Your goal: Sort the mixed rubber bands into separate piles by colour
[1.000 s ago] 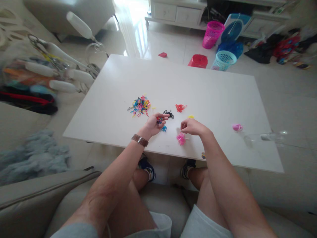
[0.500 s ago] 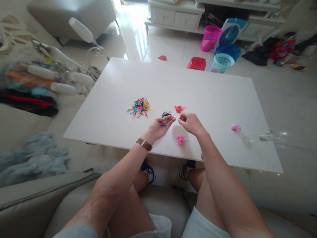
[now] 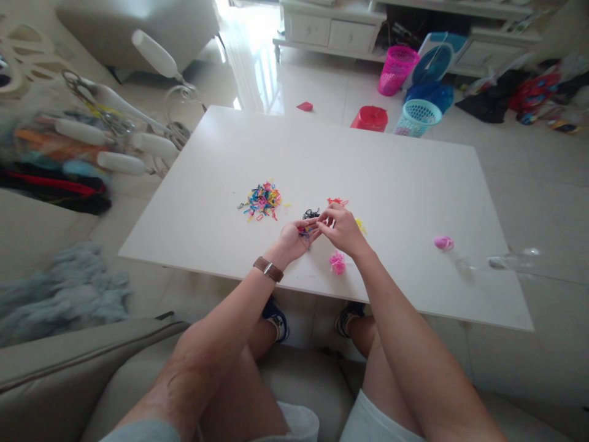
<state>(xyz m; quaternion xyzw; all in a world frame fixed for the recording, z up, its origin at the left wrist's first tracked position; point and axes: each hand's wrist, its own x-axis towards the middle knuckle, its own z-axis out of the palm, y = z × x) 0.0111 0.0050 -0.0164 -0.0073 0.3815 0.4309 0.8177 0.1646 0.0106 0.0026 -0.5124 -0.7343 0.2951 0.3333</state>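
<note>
My left hand (image 3: 294,238), a brown watch on its wrist, lies palm up and cupped on the white table (image 3: 396,184) with several small coloured rubber bands in the palm. My right hand (image 3: 341,228) reaches into that palm, fingertips pinched at the bands. A mixed pile of coloured bands (image 3: 261,200) lies to the left. Small sorted heaps sit around the hands: black bands (image 3: 310,213), red bands (image 3: 335,201), yellow bands (image 3: 359,225) and pink bands (image 3: 337,262).
A pink clump (image 3: 443,243) and a clear object (image 3: 506,263) lie on the table's right side. On the floor beyond stand a red bin (image 3: 370,118), a pink basket (image 3: 396,69) and a teal basket (image 3: 416,116). A rack with clothes (image 3: 92,141) is at the left.
My right hand has moved left from the pink heap to the red heap, then into my left palm. My left hand has turned palm up and stayed in place.
</note>
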